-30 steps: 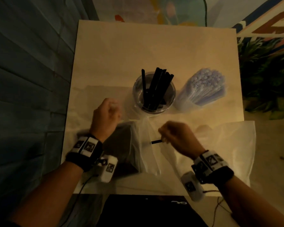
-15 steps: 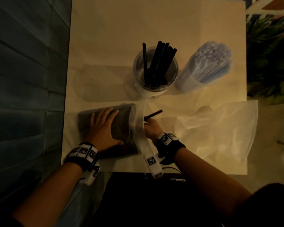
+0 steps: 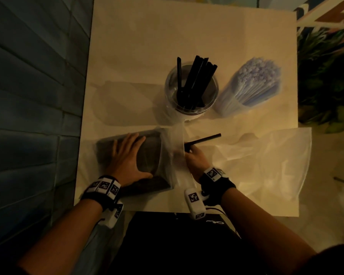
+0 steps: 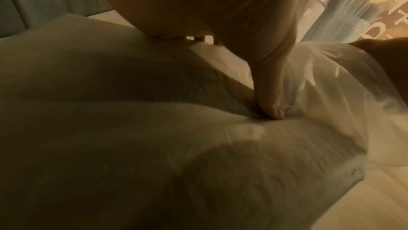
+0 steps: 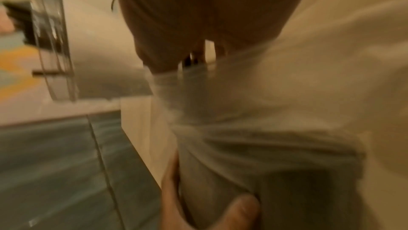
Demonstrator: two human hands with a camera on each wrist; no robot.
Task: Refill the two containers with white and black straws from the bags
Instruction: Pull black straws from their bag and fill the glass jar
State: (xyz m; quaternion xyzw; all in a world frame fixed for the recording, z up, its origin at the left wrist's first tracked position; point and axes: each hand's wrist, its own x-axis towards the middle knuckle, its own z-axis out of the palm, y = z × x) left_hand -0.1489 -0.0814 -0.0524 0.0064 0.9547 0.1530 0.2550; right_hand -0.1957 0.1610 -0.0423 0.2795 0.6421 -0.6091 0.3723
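Nearest us, our left hand [image 3: 127,157] lies flat, fingers straight, pressing the bag of black straws [image 3: 147,161] to the tabletop [image 3: 139,46]. Just beside it our right hand [image 3: 194,158] pinches one black straw [image 3: 204,140] — its long axis points up-right, toward the jar [image 3: 191,90] beyond, nearer the right hand.

Pale table [image 3: 139,46] bears two straw containers [image 3: 192,90] and two bags [image 3: 266,161].

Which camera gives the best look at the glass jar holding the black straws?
The head view: the whole glass jar and its black straws show from above. The right wrist view catches only a blurred side; the left wrist view misses it.
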